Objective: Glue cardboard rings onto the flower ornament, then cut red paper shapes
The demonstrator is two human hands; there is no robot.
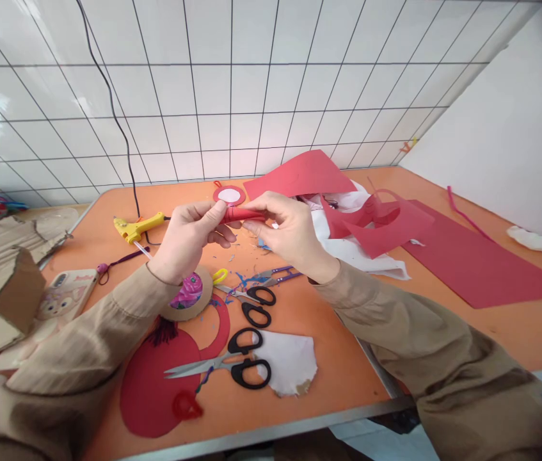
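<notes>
- The left hand (189,240) has its thumb and fingers pressed together on the left end of a small red piece (242,215), so the grip is closed on it.
- The right hand (292,227) pinches the right end of this same piece; its thumb is below and its fingers are above.
- The red piece is in the air between the 2 hands, over the orange table (338,374). It looks rolled or folded, but I cannot tell which.
- Behind the hands, near the wall, lies a red disc with a white centre (228,195).
- To the left of the left hand is a yellow glue gun (140,226).
- Near the left sleeve lies a round cardboard piece with a pink flower (188,296).
- In front there are 2 pairs of black-handled scissors (223,363), and the nearer pair lies partly on a large red disc (153,390) and touches a white scrap (290,362).
- To the right, cut red pieces (390,230) lie over white material (371,259), beside a big red sheet (482,259).
</notes>
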